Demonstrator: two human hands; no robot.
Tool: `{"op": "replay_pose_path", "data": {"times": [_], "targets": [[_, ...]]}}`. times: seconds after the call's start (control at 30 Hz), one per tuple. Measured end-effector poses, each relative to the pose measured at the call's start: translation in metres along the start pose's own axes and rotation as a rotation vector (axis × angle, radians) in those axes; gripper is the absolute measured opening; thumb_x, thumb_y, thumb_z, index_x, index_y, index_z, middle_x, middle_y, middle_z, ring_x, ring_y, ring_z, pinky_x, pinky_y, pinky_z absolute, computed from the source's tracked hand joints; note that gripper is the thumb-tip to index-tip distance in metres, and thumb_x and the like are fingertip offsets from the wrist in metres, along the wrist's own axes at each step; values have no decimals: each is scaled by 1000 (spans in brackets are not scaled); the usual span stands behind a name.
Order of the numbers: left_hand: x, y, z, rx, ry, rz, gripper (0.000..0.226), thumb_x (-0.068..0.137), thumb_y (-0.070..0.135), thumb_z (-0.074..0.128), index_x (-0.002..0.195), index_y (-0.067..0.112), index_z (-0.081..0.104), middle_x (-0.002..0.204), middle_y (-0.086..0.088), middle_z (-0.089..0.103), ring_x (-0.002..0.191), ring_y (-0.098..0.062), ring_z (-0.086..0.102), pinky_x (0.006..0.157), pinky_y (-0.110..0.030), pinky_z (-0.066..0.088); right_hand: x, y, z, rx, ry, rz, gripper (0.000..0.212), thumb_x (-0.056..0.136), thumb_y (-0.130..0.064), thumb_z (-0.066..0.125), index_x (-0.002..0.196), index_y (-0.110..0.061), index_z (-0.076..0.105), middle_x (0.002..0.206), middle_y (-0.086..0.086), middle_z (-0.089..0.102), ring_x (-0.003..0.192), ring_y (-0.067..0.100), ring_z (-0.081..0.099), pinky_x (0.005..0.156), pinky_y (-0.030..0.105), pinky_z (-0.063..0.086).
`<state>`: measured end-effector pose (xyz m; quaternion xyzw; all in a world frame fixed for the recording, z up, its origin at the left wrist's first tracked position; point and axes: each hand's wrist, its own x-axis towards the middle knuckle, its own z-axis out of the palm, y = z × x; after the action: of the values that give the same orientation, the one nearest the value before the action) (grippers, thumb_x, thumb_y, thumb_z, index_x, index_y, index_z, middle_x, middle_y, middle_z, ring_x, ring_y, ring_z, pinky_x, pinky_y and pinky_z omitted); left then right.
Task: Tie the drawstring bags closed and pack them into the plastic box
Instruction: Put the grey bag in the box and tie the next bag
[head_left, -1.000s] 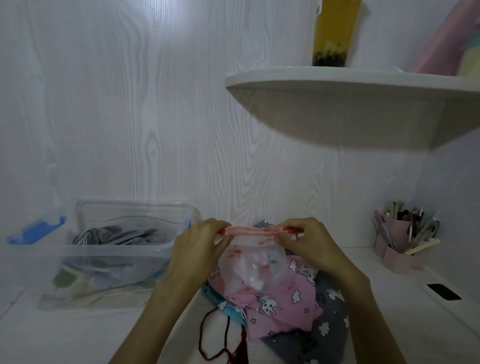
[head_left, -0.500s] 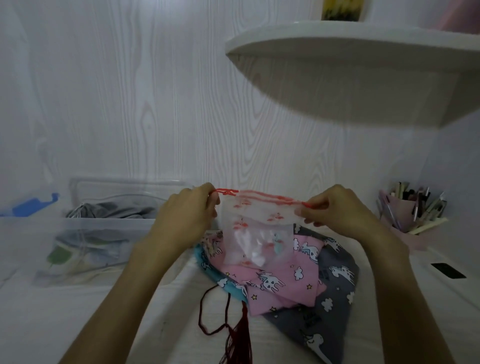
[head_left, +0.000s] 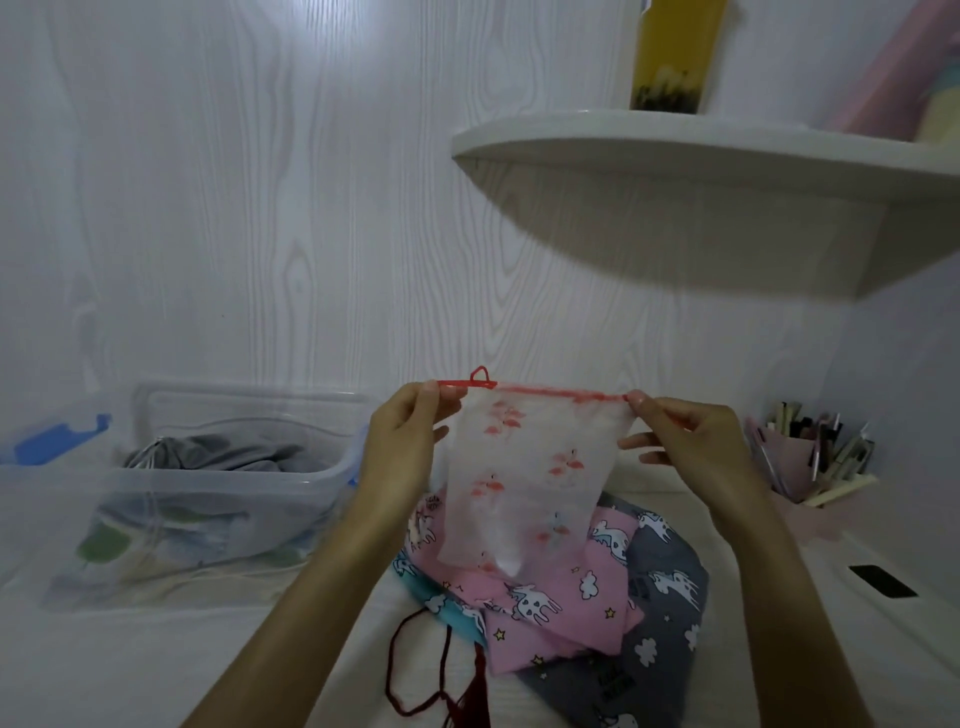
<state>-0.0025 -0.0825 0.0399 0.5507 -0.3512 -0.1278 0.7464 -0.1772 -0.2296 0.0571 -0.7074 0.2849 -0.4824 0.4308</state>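
left hand (head_left: 400, 447): fingers pinch red drawstring (head_left: 545, 391) | right hand (head_left: 691, 441): fingers pinch its other end | sheer flamingo bag (head_left: 524, 478): hanging between hands above bag pile (head_left: 561, 603) | plastic box (head_left: 218, 483): left on table (head_left: 130, 665)

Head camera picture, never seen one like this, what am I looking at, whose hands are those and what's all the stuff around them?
No machine here: a person wears a camera on the head, looking down at their own hands. The left hand and right hand each pinch an end of the red drawstring of a sheer flamingo-print bag, held up and stretched flat. Below it on the white table lie a pink unicorn bag, a grey one and a dark red cord. At left stands a clear plastic box already holding bags. At right, a pink pen holder.
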Motion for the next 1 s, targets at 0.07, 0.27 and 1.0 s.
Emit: {"op": "replay_pose_path", "data": {"times": [0.07, 0.27, 1.0], "targets": [[0, -4, 0, -23, 9, -25, 33, 101, 24, 37, 102, 7, 65, 107, -4, 68, 103, -12, 63, 95, -28, 47, 1, 2, 4, 26, 34, 6, 15, 91, -27, 59, 86, -19, 71, 83, -5, 71, 58, 5, 69, 54, 15, 55], [12, 3, -20, -356, 74, -156, 31, 101, 15, 33, 83, 9, 58, 105, -4, 69, 98, -10, 64, 88, -26, 50, 9, 8, -7, 335, 193, 206, 32, 98, -26, 46, 71, -14, 56, 73, 1, 63, 57, 8, 64, 54, 18, 49], [19, 13, -38, -937, 233, -233, 31, 95, 3, 29, 68, 15, 40, 66, 2, 42, 57, -8, 45, 70, -22, 53, 13, 33, -10, 1195, 328, 530, 35, 97, -7, 24, 64, -16, 33, 38, -4, 43, 28, 8, 26, 43, 16, 19]]}}
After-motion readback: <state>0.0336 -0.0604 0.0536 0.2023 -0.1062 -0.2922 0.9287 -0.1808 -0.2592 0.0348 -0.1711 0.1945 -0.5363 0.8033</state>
